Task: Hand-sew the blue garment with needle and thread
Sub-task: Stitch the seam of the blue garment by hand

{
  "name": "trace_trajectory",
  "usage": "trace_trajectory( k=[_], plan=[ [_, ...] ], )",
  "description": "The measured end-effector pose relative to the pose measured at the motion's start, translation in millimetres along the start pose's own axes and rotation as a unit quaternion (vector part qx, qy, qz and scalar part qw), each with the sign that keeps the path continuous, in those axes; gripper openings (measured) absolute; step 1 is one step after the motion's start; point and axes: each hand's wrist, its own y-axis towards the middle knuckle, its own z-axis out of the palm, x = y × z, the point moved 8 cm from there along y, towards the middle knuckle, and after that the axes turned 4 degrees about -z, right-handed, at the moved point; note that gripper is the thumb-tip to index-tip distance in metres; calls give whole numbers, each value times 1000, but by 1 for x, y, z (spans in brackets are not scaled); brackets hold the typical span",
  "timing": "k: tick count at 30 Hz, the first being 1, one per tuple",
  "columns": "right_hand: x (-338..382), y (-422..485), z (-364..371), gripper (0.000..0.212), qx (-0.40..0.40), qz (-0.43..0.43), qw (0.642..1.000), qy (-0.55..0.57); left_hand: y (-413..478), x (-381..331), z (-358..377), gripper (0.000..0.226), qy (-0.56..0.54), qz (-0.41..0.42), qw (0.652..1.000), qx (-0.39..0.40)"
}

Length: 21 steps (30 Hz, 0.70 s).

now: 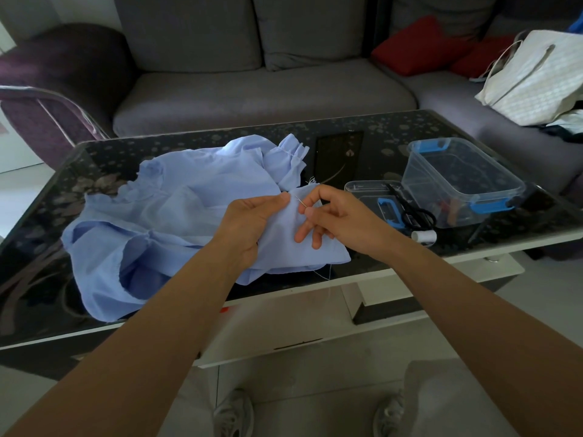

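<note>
A light blue garment (176, 197) lies crumpled across the dark glass table (41, 241). My left hand (249, 222) grips a fold of its cloth near the right edge, thumb on top. My right hand (334, 216) pinches a thin needle (302, 201) between thumb and forefinger, its point stuck in the cloth just beside my left thumb. The other fingers of my right hand are spread over the cloth. A pale thread (328, 275) hangs from the garment's lower edge over the table's front.
Right of my hands lie a box lid (366, 190), black scissors (413, 209) and a white thread spool (424, 237). A clear plastic box (460, 181) with blue clips stands behind them. A grey sofa (265, 96) with red cushions and a white bag (536, 77) stands beyond.
</note>
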Motion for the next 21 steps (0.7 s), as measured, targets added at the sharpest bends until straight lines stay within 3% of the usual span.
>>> trace_trajectory(
  k=[3, 8, 21],
  plan=[
    [0, 1, 0, 8, -4, 1, 1000, -5, -4, -2, 1, 11, 13, 2, 1000, -1],
    [5, -1, -3, 12, -22, 1, 999, 26, -11, -8, 10, 8, 65, 14, 997, 35],
    [3, -3, -11, 10, -84, 37, 995, 41, -19, -21, 12, 11, 179, 74, 981, 17]
  ],
)
